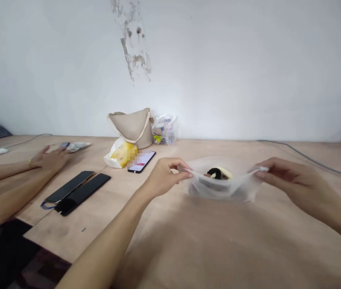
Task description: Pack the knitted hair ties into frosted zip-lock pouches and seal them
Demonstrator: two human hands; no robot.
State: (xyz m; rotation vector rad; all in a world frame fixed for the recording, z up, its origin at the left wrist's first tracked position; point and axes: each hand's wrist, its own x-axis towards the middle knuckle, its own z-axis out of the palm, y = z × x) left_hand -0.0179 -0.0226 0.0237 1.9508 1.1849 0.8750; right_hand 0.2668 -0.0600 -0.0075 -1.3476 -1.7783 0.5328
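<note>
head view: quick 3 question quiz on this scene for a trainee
1. True or false: the left hand and the right hand each pinch one side of the mouth of the clear plastic bag, holding it open.
2. Which colours show on the item inside the bag? A) black and yellow B) red and green C) blue and white
3. Fill in: the phone with the lit screen lies on the table just in front of the beige ___.

Key: 1 true; 2 A; 3 handbag
</note>
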